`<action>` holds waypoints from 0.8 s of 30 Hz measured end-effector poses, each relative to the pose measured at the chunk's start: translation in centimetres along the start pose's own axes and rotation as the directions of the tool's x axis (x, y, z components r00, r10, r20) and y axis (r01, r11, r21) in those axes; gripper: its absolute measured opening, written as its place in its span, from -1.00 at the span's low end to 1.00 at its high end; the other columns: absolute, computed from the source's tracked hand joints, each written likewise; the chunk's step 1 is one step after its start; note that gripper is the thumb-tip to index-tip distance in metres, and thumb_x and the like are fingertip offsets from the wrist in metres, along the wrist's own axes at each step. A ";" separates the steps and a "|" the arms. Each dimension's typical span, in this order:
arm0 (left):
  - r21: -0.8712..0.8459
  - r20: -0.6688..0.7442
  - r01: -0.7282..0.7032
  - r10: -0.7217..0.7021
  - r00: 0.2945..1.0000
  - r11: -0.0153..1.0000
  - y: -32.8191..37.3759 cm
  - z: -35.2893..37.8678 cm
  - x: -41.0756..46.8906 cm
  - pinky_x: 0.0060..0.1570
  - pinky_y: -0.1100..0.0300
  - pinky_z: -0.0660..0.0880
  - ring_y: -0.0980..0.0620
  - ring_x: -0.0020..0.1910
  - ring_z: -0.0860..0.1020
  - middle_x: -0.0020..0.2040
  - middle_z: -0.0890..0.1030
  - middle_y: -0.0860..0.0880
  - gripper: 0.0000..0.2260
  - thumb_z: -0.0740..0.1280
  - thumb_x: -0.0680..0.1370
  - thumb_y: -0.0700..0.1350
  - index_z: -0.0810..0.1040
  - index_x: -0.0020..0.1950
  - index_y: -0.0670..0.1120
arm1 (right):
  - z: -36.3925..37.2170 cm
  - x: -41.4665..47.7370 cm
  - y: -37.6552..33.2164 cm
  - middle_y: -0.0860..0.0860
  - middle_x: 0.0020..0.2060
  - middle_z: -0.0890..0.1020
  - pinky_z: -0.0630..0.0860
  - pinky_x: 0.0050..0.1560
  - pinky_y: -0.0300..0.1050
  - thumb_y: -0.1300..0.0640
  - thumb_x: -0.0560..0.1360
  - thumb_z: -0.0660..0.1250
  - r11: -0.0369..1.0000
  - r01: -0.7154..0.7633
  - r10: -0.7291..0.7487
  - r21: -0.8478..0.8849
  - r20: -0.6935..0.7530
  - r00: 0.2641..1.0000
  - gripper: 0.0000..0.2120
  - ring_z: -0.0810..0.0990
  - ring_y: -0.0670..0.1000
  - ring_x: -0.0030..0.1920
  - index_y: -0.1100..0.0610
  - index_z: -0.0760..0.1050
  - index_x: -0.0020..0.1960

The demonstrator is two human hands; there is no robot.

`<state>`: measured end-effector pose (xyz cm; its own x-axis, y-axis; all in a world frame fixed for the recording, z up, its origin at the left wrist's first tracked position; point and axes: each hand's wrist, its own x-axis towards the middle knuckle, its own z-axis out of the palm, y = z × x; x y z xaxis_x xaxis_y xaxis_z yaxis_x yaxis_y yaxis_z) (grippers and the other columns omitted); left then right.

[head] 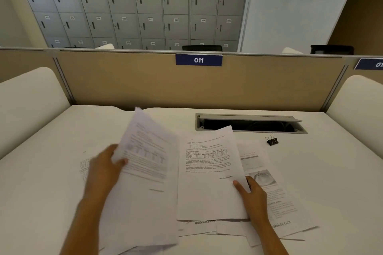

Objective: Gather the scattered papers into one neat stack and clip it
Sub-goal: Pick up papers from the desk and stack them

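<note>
Several printed white papers lie overlapped and askew on the white desk (51, 172). My left hand (106, 164) grips the left edge of a blurred sheet (149, 161) lifted off the desk. A sheet with a small table (207, 174) sits in the middle, and my right hand (253, 194) holds its right edge, thumb on top. Under that hand lies a sheet with a picture (275, 198). More sheets (207, 226) stick out beneath at the front. A black binder clip (272, 141) rests alone on the desk at the back right, apart from both hands.
An open cable slot (248, 124) is set into the desk behind the papers. A tan partition (145, 83) with a blue "011" label (199, 60) closes the back. White rounded dividers (27, 97) stand at both sides. Grey lockers (134, 6) are beyond.
</note>
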<state>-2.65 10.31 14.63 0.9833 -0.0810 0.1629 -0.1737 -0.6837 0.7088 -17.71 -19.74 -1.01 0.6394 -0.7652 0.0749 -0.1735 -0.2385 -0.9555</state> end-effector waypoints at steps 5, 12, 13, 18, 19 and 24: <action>-0.323 -0.042 -0.099 0.090 0.995 0.941 4.3 -6.3 0.3 -0.03 -0.03 0.53 -0.10 -0.08 0.60 0.00 0.62 -0.04 -0.59 0.42 0.43 -0.07 0.44 0.26 0.05 | 0.1 -0.2 -0.2 -0.05 -0.10 0.62 0.49 -0.20 -0.36 0.10 0.47 0.37 1.000 0.011 -0.010 -0.026 0.008 1.000 -0.79 0.59 -0.15 -0.12 0.07 0.51 0.09; -0.666 0.148 0.093 0.009 0.989 0.740 5.9 0.0 2.6 -0.31 0.26 0.60 0.01 -0.22 0.59 -0.04 0.62 -0.12 -0.77 0.41 0.42 -0.25 0.55 0.06 -0.12 | -0.2 -0.4 -0.9 -0.15 -0.05 0.57 0.43 0.00 -0.32 0.14 0.50 0.33 1.000 0.016 -0.015 -0.022 0.039 0.999 -0.75 0.56 -0.07 -0.01 0.07 0.50 0.17; -0.659 0.195 0.138 -0.010 0.981 0.740 5.6 2.1 2.8 -0.32 0.22 0.61 0.00 -0.24 0.58 -0.03 0.62 -0.15 -0.78 0.42 0.42 -0.24 0.55 0.05 -0.15 | -0.1 -0.3 -1.0 -0.12 -0.01 0.55 0.40 0.06 -0.27 0.14 0.51 0.31 0.999 -0.007 0.008 -0.033 0.042 0.999 -0.72 0.52 -0.07 0.03 0.10 0.48 0.22; -0.487 0.374 0.330 -0.149 0.916 0.808 3.2 11.2 2.0 0.04 0.05 0.53 -0.10 -0.06 0.58 0.10 0.61 -0.21 -0.65 0.46 0.39 -0.20 0.55 0.15 -0.21 | -0.3 0.8 0.4 0.09 0.14 0.59 0.45 0.23 0.02 -0.10 0.51 0.20 0.983 -0.123 0.136 -0.138 0.089 0.987 -0.56 0.54 0.11 0.16 0.15 0.47 0.26; -0.468 0.384 0.340 -0.159 0.909 0.816 2.8 12.5 1.5 0.03 0.12 0.50 -0.08 -0.04 0.56 0.13 0.60 -0.20 -0.63 0.45 0.40 -0.21 0.53 0.18 -0.22 | -0.5 1.0 0.5 0.09 0.08 0.62 0.47 0.19 0.00 -0.07 0.55 0.17 0.983 -0.135 0.147 -0.121 0.095 0.985 -0.64 0.56 0.11 0.13 0.13 0.52 0.17; -0.380 0.397 0.390 -0.233 0.888 0.839 1.9 15.6 -0.3 0.12 0.15 0.40 -0.15 0.22 0.49 0.28 0.50 -0.21 -0.54 0.38 0.47 -0.21 0.37 0.34 -0.22 | -0.9 1.4 -0.8 0.01 0.10 0.57 0.40 0.24 0.01 -0.07 0.62 0.02 0.938 -0.301 0.284 0.172 0.119 0.951 -0.64 0.52 0.08 0.14 0.07 0.49 0.18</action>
<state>-2.48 -2.29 5.19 0.9350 -0.2000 -0.2929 0.2174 -0.3293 0.9189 -17.36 -21.17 0.13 0.6481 -0.7247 -0.2339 -0.2266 0.1097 -0.9678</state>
